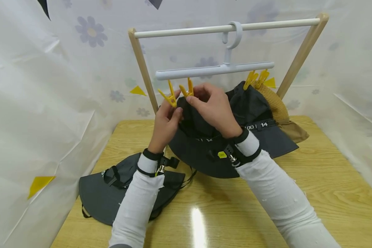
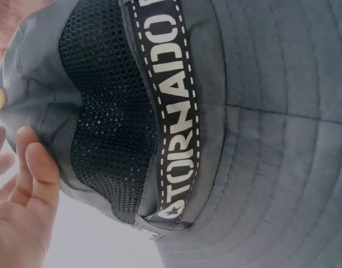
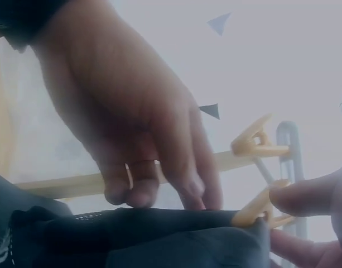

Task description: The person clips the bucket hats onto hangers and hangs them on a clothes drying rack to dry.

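Between my hands hangs a dark bucket hat (image 1: 186, 148) with a wide brim, mesh side panel (image 2: 109, 123) and white-lettered band (image 2: 176, 111). My left hand (image 1: 165, 125) is at its top left edge; thumb and finger meet around a yellow clothespin (image 3: 254, 207) that sits at the hat's edge. With bent fingers my right hand (image 1: 215, 108) pinches the hat's top edge, close to the yellow clothespin (image 1: 188, 90). Another yellow clothespin (image 1: 171, 98) hangs from the hanger by my left fingers. The hat hides some fingertips.
A light grey hanger (image 1: 201, 71) hooks over a white rod (image 1: 186, 31) in a wooden frame. On its right, yellow clothespins (image 1: 251, 80) hold a dark hat (image 1: 274, 137) and a tan hat (image 1: 274, 103). Another dark hat (image 1: 102, 196) lies on the wooden table (image 1: 235, 213), front left.
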A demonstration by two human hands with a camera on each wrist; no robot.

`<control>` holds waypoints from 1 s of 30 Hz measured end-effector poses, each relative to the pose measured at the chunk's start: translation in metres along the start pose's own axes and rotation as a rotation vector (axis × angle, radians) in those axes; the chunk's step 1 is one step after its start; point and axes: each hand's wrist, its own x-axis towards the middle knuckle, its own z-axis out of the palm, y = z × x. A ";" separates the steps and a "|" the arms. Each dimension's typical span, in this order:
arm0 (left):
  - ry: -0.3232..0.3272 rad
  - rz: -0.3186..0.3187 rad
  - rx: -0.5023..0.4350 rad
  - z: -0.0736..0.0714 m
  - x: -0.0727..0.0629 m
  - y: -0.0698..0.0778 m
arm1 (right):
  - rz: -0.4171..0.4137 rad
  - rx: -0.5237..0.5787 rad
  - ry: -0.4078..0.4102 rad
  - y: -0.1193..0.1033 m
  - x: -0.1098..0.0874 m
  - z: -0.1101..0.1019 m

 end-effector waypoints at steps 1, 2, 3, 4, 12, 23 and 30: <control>0.006 0.001 0.001 -0.001 -0.001 0.000 | 0.000 -0.006 -0.001 -0.001 -0.001 -0.001; 0.013 0.003 -0.001 -0.002 -0.002 0.000 | 0.000 -0.010 0.000 -0.002 -0.001 -0.002; 0.020 0.004 0.002 -0.003 -0.003 0.000 | -0.001 -0.016 0.001 -0.003 -0.002 -0.002; 0.027 0.005 0.012 -0.005 -0.004 -0.001 | -0.005 -0.022 0.004 -0.005 -0.003 -0.003; 0.103 -0.008 0.023 -0.025 -0.029 0.007 | -0.056 -0.069 0.015 -0.022 -0.019 -0.008; 0.289 -0.021 -0.030 -0.056 -0.064 0.030 | -0.209 -0.036 0.018 -0.054 -0.059 -0.008; 0.353 -0.001 -0.027 -0.068 -0.077 0.038 | -0.304 -0.019 0.017 -0.063 -0.074 -0.008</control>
